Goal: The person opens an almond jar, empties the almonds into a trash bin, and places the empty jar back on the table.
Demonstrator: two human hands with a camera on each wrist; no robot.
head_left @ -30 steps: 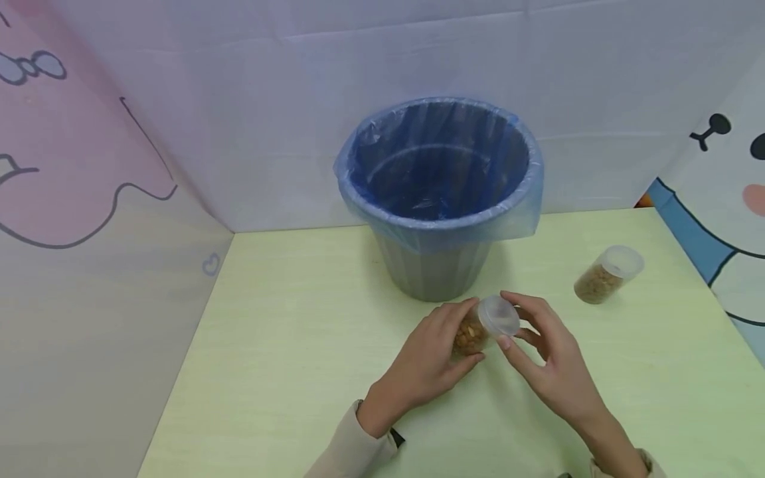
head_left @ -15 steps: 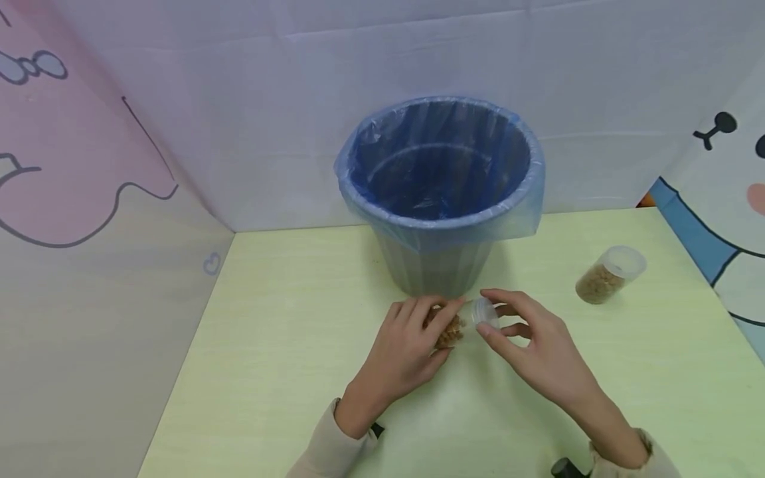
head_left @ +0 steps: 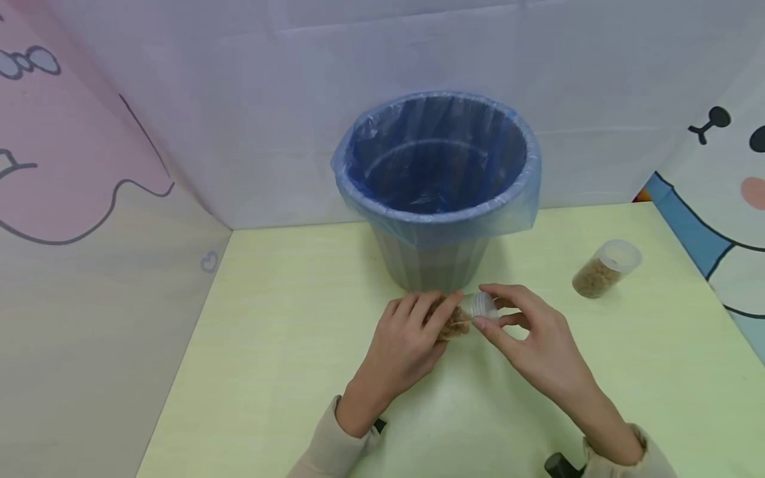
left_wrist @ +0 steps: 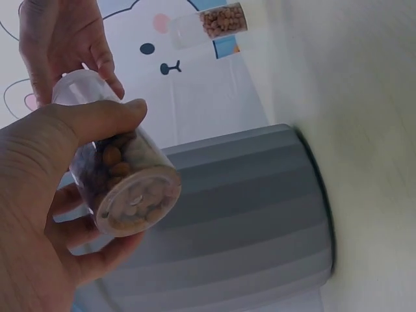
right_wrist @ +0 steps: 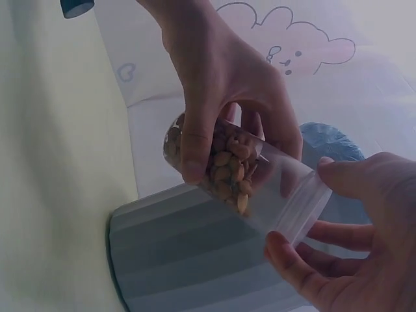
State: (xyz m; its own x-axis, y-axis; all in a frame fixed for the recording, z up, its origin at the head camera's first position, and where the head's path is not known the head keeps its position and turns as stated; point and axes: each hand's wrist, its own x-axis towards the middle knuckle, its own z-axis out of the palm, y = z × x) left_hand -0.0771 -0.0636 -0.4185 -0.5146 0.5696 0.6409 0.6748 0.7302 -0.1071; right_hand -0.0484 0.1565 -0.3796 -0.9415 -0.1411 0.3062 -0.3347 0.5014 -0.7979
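Observation:
A clear plastic jar [right_wrist: 229, 170] of brown nuts, almond-like in shape, hangs tilted well over on its side, its translucent lid [right_wrist: 302, 209] pointing right. My left hand [head_left: 402, 337] grips the jar's body, thumb on one side and fingers round the other. On the lid, the thumb and fingers of my right hand [head_left: 540, 345] pinch the rim from opposite sides. The left wrist view shows the jar's round base [left_wrist: 140, 201] facing the camera, with nuts against it. The lid still sits on the jar's mouth, and the nuts lie toward the base end.
Just beyond my hands stands a grey bin [head_left: 427, 265] with a blue plastic liner [head_left: 436, 222] folded over its rim. A second jar [head_left: 603, 271], part-filled with brown pieces, stands on the pale yellow-green table [head_left: 287, 318] at right. Cloth walls with cartoon prints enclose the table.
Both hands have shifted left with the jar, tipping it further onto its side. Over the last half second they have stayed nearly in place, fingers still on the lid.

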